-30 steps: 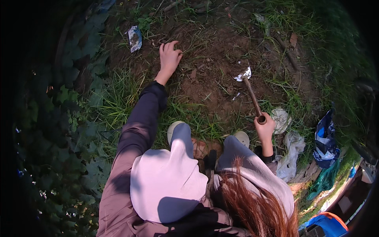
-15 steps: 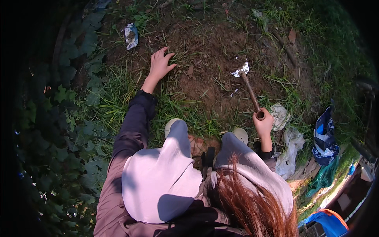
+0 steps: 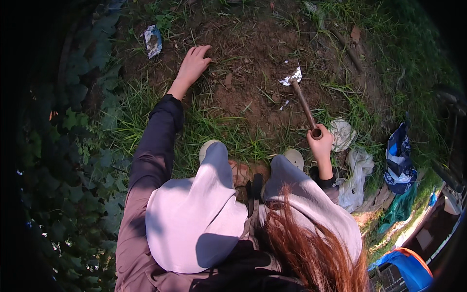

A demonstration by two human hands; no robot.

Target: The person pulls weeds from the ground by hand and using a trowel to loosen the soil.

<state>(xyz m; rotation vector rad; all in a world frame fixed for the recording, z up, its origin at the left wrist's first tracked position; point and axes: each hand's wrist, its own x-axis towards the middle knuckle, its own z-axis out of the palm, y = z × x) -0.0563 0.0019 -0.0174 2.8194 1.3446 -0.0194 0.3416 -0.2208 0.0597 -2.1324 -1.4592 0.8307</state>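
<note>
A broad patch of bare brown soil (image 3: 265, 48) fills the middle of the head view, fringed with grass (image 3: 214, 129), and leafy vines (image 3: 104, 190) crowd the left side. The person's legs in pale grey cloth (image 3: 189, 221) bend in at the lower edge, a shoe showing beyond each knee. Ahead of the right knee, a short hoe (image 3: 302, 101) slants over the dirt, its hollow handle end toward the person and its bright blade out on the soil; how deep the edge sits cannot be told. The step in hand looks to be working this ground with the blade. Beside that arm lie a dark blue patterned bag (image 3: 400, 158) and a crumpled white plastic bag (image 3: 356, 180). The right hand (image 3: 321, 146) is closed round the hoe near its hollow end. The left hand (image 3: 192, 64) reaches forward over the soil's left side, fingers loosely bent, thumb apart from them, nothing visible in its grasp; contact with the dirt is unclear. The next stroke would call for a firm right grip and the left fingers clear of the blade. Smaller still are a torn blue-and-white wrapper (image 3: 152, 41) beyond the left hand and a white scrap (image 3: 284, 104) left of the handle.
</note>
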